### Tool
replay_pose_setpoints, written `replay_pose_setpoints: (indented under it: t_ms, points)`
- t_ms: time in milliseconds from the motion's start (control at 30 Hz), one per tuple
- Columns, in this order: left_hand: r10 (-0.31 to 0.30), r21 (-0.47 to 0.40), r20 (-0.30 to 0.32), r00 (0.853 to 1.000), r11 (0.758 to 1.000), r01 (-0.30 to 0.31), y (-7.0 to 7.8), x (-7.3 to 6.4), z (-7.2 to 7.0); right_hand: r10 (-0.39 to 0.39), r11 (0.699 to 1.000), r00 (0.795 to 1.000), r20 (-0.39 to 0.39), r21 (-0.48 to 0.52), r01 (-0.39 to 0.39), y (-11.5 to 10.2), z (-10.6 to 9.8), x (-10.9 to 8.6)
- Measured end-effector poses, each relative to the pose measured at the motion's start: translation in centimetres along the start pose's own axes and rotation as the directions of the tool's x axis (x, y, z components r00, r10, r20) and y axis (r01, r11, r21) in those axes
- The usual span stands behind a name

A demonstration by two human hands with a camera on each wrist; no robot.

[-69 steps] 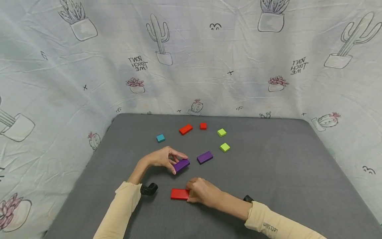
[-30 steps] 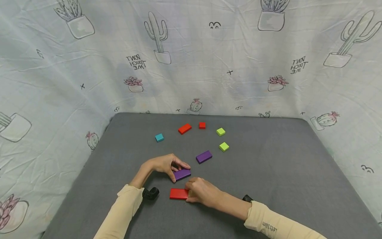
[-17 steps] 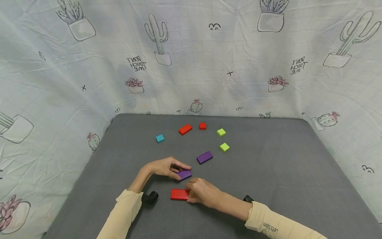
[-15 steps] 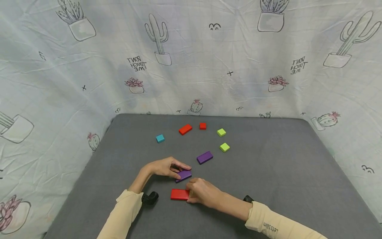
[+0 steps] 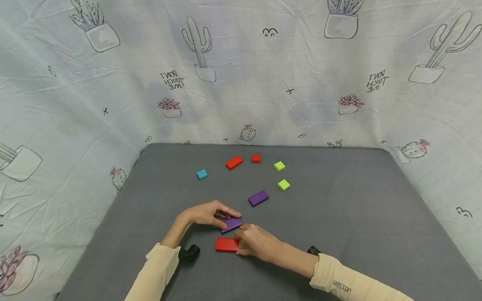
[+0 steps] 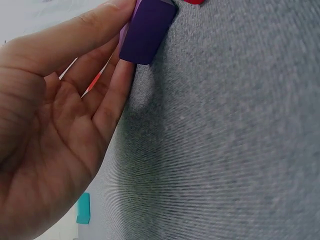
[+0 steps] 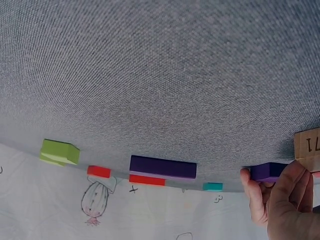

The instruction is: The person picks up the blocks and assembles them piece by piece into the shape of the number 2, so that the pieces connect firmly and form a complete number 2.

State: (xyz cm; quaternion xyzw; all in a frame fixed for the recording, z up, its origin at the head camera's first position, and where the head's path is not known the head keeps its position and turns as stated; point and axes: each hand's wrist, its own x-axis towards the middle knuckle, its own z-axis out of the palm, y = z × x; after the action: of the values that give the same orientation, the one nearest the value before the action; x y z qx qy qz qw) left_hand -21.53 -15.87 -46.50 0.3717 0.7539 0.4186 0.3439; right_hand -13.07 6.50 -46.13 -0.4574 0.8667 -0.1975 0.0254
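Observation:
In the head view my left hand (image 5: 207, 213) pinches a purple rectangular block (image 5: 231, 224) between thumb and fingers, just beyond a red rectangular block (image 5: 226, 245). The left wrist view shows the purple block (image 6: 147, 32) at the thumb tip, close to the grey cloth. My right hand (image 5: 260, 241) grips the right end of the red block, and its fingers cover that end. A bare wooden face (image 7: 302, 150) with dark marks shows by the right fingertips in the right wrist view; I cannot tell whether it belongs to a separate block.
Beyond the hands lie a second purple block (image 5: 258, 198), two lime-green blocks (image 5: 283, 185), a red bar (image 5: 234, 163), a small red block (image 5: 256, 159) and a small blue block (image 5: 202, 174). A patterned curtain (image 5: 241, 75) hangs behind the grey table (image 5: 339, 200).
My left hand has brought the purple block nearer to the red block, and the thumb has shifted onto its near side. The right hand and the red block have stayed in place.

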Motion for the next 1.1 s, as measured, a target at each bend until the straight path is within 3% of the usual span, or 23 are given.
replay_pose_setpoints:
  t_ms: [267,567,933,1100]
  points:
    - [-0.020,0.041,-0.019,1.000,0.999,0.021,0.2,-0.1,0.5,0.019,1.000,1.000,0.016,0.019,-0.019,-0.1,-0.2,0.0]
    - [0.044,0.054,-0.064,0.997,0.998,-0.041,0.0,-0.3,0.8,0.011,1.000,1.000,0.002,0.024,-0.011,0.0,0.0,-0.1]
    - [-0.039,0.033,-0.139,0.990,0.999,0.044,0.2,-0.5,1.3,0.012,0.999,1.000,0.010,0.052,-0.012,-0.1,0.1,-0.1]
    - [-0.039,0.044,-0.151,0.988,0.998,0.046,0.3,-0.5,1.3,0.010,0.999,1.000,0.004,0.035,-0.010,-0.1,0.1,0.0]
